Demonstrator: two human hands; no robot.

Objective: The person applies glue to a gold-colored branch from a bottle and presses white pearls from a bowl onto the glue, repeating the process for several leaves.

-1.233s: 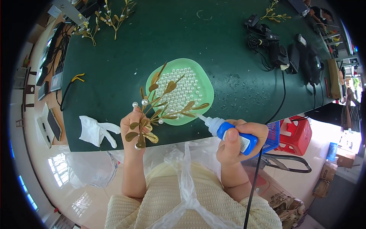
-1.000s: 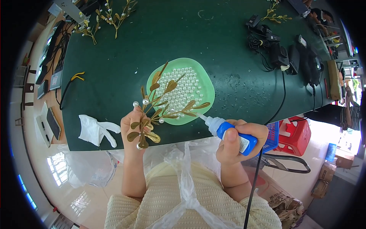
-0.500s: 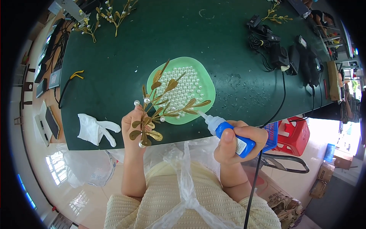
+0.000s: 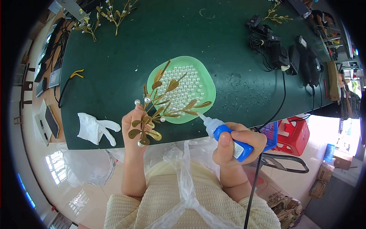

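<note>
My left hand is closed round the stem of a gold leaf spray, which has a few white pearl beads on it and spreads out over a pale green dish. Loose white pearl beads cover much of the dish's bottom. In my right hand is a blue glue bottle with a clear nozzle. Its tip points up and left, at the end of one of the spray's lower right twigs; whether it touches cannot be told.
A white glove lies left of the dish. More gold sprays rest at the far left, another leaf spray at the far right. Black adapters and cables crowd the right side. A red stool stands beyond the table's right front edge.
The glue bottle and my right hand have shifted slightly left, with the bottle's body tilting a little. My left hand and the leaf spray are almost still.
</note>
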